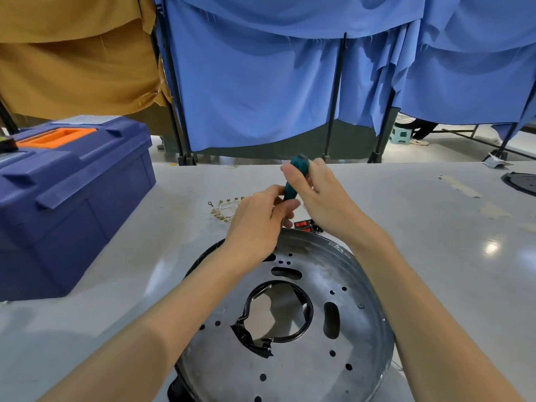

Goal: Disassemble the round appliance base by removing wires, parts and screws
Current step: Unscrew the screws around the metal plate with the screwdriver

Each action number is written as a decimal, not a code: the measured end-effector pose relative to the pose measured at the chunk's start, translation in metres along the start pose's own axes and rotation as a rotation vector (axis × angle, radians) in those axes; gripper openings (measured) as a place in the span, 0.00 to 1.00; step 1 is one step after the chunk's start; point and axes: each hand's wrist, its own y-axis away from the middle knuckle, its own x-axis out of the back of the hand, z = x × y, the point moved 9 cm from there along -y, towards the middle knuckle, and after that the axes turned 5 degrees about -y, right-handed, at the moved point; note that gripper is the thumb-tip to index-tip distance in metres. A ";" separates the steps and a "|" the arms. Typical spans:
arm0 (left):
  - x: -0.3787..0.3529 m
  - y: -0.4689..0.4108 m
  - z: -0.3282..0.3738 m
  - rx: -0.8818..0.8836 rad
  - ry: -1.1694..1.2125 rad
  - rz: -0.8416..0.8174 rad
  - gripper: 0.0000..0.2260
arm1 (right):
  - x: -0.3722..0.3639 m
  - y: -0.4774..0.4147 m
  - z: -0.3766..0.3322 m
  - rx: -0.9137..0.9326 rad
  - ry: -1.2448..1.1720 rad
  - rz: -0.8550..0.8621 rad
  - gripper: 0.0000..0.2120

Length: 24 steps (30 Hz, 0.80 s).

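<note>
A round metal appliance base (342, 288) lies on the white table in front of me, with a large centre hole ringed in black and several small holes. A teal-handled screwdriver (291, 190) stands upright over the base's far edge. My right hand (316, 195) grips the top of its handle. My left hand (261, 219) holds the handle lower down; the shaft and tip are hidden behind it. Red rocker switches (303, 226) lie just past the base's far rim.
A blue toolbox (66, 204) with an orange handle stands at the left. Loose wires with terminals (224, 208) lie on the table (420, 227) beyond my left hand. Another dark round part (522, 182) sits at the far right edge. Blue and tan curtains hang behind.
</note>
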 end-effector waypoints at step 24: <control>0.008 0.008 -0.005 -0.027 0.042 0.195 0.09 | 0.018 0.006 -0.036 0.102 -0.041 0.235 0.22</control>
